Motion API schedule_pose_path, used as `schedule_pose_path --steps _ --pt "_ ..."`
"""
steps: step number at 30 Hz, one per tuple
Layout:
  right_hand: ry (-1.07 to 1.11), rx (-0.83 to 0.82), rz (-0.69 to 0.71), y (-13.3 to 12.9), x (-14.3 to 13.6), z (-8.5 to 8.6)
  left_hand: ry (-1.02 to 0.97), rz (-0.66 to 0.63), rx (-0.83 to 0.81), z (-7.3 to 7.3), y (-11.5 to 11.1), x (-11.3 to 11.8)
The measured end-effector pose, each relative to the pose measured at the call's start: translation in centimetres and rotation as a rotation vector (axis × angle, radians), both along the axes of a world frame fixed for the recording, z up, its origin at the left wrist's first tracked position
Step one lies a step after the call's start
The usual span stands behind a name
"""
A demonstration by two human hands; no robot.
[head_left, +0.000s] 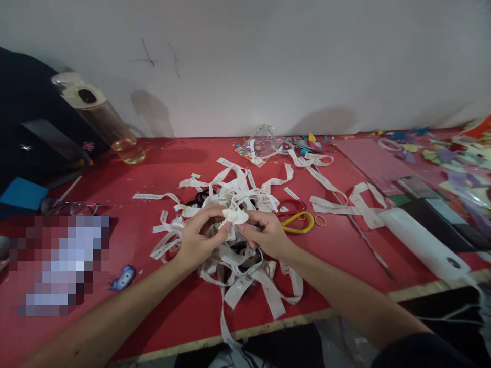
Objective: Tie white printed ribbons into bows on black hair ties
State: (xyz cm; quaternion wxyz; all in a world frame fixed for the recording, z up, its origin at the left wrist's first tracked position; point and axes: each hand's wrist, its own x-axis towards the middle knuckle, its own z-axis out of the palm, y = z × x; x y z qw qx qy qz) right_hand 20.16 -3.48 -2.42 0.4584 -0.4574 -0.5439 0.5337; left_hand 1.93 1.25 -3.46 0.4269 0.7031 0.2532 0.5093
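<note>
Left hand (201,232): partly curled, thumb and fingertips pinched on the folded ribbon (235,216).
Right hand (269,234): partly curled, fingertips pinched on the right side of the same piece.
Folded ribbon: white, gripped between both hands, just above the ribbon pile (272,296).
Ribbon pile: loose white printed strips, spread across the middle of the red tabletop (172,163), with one strip (223,319) over the near edge.
Yellow loop (298,231): right of the hands, just beside the pile.
Bottle (105,122): far left, standing, partly filled.
White device (422,243): right, near the tabletop edge, cable (475,289) at near end.
</note>
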Motion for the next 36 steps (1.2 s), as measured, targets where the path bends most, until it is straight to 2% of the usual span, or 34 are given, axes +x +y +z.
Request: schedule_pose_path --steps 7,13,18,21,24,26,30,34,36 --pt "-0.007 -0.025 0.037 0.4 0.3 -0.2 -0.009 -0.03 -0.034 0.3 0.2 -0.1" --pt "0.029 -0.008 -0.086 0.7 0.1 -0.5 -0.001 -0.017 -0.079 0.3 0.3 0.0" --pt "-0.132 0.168 -0.207 0.2 -0.1 0.0 0.028 -0.077 -0.213 0.5 0.2 0.4" --pt "-0.199 0.301 -0.229 0.2 -0.3 0.3 0.089 -0.114 -0.235 0.6 0.1 0.5" --pt "-0.207 0.392 -0.296 0.4 -0.3 0.1 0.064 -0.181 -0.265 0.7 0.1 0.6" --pt "-0.209 0.343 -0.337 0.4 -0.4 0.0 0.042 -0.183 -0.299 0.7 0.1 0.6" --pt "-0.233 0.189 -0.325 0.0 -0.7 0.3 0.077 -0.067 -0.328 0.8 0.1 0.6" --pt "-0.259 0.174 -0.233 -0.1 -1.0 0.8 0.056 -0.019 -0.36 0.9 0.0 0.7" --pt "-0.244 0.161 -0.257 0.1 -1.0 0.7 -0.017 -0.04 -0.388 0.9 -0.1 0.8"
